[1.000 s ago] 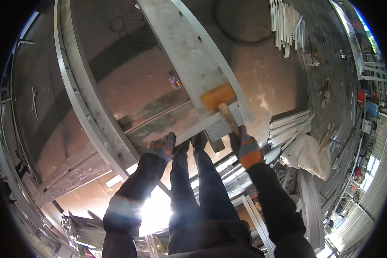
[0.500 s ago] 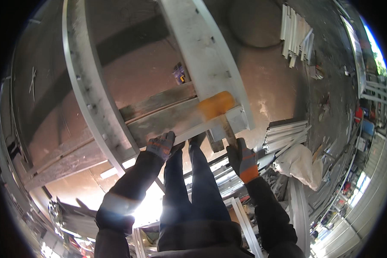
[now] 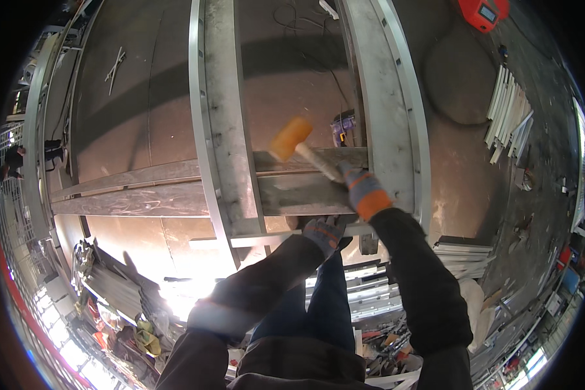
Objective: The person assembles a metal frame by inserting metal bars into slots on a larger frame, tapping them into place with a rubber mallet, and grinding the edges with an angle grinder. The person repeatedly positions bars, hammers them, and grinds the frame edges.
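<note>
The gloved right hand (image 3: 363,190) grips an orange-headed mallet (image 3: 291,138) pointing to ten o'clock; the gloved left hand (image 3: 323,233) presses flat on the grey metal frame (image 3: 224,130).

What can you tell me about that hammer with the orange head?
The mallet has a blocky orange-yellow head, rubbery or plastic by its look, on a pale, straight handle. It is raised and tilted, the head up and to the left above the grey metal frame, not touching it. The gloved right hand has its grip on the handle's lower end. Nothing else touches it.
</note>
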The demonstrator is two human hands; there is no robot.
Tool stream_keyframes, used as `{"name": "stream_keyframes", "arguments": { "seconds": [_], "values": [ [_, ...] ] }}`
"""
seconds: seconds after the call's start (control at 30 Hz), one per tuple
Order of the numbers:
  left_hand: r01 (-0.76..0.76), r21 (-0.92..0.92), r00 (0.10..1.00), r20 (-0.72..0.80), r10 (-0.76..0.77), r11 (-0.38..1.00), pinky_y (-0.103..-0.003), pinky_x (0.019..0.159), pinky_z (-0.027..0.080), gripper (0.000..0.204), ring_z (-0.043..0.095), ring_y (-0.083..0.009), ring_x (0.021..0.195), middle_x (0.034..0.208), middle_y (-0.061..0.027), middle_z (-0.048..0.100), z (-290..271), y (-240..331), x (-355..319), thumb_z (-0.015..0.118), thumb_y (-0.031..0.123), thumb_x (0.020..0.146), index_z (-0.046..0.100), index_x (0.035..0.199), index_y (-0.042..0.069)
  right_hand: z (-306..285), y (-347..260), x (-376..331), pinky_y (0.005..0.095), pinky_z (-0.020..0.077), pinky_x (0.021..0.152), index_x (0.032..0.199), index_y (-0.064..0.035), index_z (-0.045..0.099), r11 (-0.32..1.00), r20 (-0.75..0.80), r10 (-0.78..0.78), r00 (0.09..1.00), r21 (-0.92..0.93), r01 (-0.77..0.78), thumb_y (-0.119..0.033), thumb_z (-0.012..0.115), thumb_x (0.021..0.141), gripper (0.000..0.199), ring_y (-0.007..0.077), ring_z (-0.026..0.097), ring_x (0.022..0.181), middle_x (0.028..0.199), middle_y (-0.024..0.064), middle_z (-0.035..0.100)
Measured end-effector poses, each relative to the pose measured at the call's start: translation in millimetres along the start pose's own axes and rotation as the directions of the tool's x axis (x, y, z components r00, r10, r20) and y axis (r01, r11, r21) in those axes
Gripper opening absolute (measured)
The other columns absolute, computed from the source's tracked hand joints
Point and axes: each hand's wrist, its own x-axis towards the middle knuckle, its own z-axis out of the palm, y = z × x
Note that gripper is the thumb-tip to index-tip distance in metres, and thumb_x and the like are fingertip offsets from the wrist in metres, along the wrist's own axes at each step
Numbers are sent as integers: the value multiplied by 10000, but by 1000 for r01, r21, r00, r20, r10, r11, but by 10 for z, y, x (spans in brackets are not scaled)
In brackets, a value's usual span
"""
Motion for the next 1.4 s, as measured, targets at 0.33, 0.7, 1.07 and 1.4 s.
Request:
{"name": "stream_keyframes", "arguments": {
  "seconds": [0.33,0.7,1.07,1.4],
  "values": [
    [-49,-181,984,158,78,982,-444,850,547,627,682,-373,996,1171,-223,637,188,85,-389,634,433,889,508,1351,28,248,-417,-650,470,451,1019,1235,-52,634,987,-172,147,974,-38,-155,-97,579,869,373,363,610,1123,1213,178,642],
    [-74,-214,989,110,99,974,-415,767,563,487,682,-307,899,989,-138,638,-266,165,-626,676,417,878,581,1174,43,-322,817,-2545,319,487,553,954,-46,574,451,73,630,773,776,-441,-364,433,1082,370,161,580,608,735,64,583],
    [-75,-153,981,164,100,985,-426,722,571,394,693,-318,864,908,-134,625,-400,180,-784,634,410,925,540,1095,67,-463,505,-2519,311,379,417,833,-65,538,579,-12,604,797,694,-428,-468,469,1060,467,136,493,440,619,19,531],
    [-52,-95,983,173,68,994,-442,671,564,361,703,-322,815,928,-167,642,-660,195,-1076,605,351,937,541,1107,39,-319,385,-2448,270,388,424,932,-58,598,22,351,642,682,880,-474,-500,500,1042,466,107,500,476,633,20,558]
  ]
}}
